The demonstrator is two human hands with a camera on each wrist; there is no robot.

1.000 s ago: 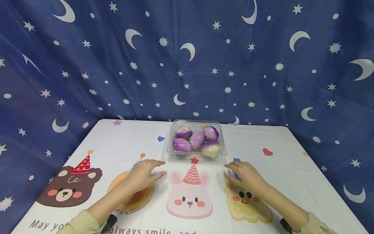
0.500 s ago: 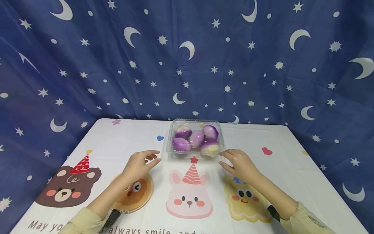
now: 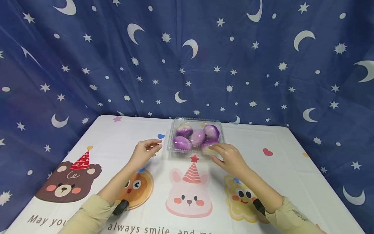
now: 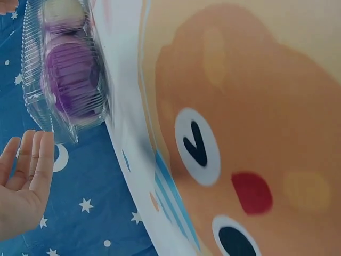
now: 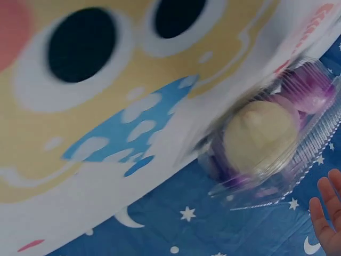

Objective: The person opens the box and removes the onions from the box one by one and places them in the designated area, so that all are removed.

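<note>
Head: Clear plastic box (image 3: 197, 119) of purple turnips (image 3: 197, 137) near the worktop's (image 3: 292, 156) far edge. Probably light, slick, easily crushed; best held low by both sides. Left hand (image 3: 143, 152) beside it, grip narrow, holding nothing; right hand (image 3: 230, 157) overlaps near right corner, contact unclear. Printing: "May", "always smile, and"; no brand legible.

Left wrist: ribbed wall; hand extended, holding nothing.

Right wrist: hand extended beside rim, nothing held.

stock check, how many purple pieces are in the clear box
5 in the clear box: back-left piece, back-right piece, middle piece, front-left piece, front-right piece, partly behind the right fingers.
</note>
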